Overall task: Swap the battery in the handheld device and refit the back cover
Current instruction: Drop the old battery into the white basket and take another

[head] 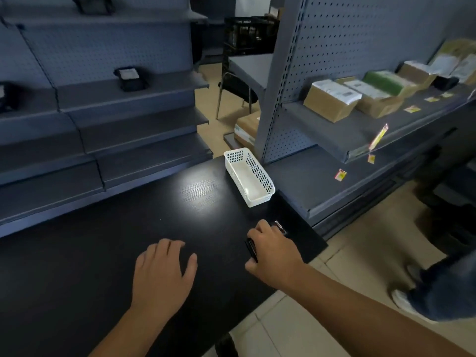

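Note:
A black handheld device (251, 249) lies near the right edge of the dark table (103, 266), mostly covered by my right hand (273, 251), whose fingers curl around it. Just beyond my fingertips a small labelled part (280, 227) of the device or its battery shows; I cannot tell which. My left hand (164, 274) rests flat on the table to the left, fingers apart and holding nothing. No separate back cover can be made out.
A white perforated basket (248, 176), with nothing visible inside, stands at the table's far right corner. Grey shelving runs along the left and the right, with cardboard boxes (332, 99) on the right shelf. A person's shoe (407, 302) is on the tiled floor at right.

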Available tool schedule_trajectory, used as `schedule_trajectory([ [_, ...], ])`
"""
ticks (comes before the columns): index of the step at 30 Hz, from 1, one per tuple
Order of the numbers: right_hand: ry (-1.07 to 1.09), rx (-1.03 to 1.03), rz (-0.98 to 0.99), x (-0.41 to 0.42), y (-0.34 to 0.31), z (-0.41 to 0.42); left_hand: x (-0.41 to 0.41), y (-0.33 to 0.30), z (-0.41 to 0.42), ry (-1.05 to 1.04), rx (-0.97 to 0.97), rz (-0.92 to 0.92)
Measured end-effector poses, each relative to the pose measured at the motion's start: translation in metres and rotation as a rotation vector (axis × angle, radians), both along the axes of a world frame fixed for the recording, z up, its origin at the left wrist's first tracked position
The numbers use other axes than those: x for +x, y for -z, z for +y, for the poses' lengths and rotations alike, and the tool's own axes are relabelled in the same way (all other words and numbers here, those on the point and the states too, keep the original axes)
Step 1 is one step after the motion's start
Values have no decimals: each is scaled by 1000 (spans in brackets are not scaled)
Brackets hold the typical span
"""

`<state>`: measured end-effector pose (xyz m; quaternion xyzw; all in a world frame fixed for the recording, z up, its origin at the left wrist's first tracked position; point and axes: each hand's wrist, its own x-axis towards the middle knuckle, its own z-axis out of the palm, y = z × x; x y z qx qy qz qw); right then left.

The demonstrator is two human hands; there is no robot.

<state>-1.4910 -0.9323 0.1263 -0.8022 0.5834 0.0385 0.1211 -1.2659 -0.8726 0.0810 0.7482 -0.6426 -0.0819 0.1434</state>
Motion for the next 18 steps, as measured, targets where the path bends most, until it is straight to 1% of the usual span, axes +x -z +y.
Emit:
schedule_trajectory([
  [2, -20, 0, 7, -9, 10, -31, -9, 11, -31, -22, -21, -1],
  [8, -4, 55, 18, -34, 27, -100, -37, 26, -99, -49, 10, -17],
  [15, -40, 102, 51, -55, 40, -184, -58, 31, -160, -88, 46, -18],
  [18, -63, 72, 54, -56, 50, -224, -62, 35, -173, -107, 69, -34],
])
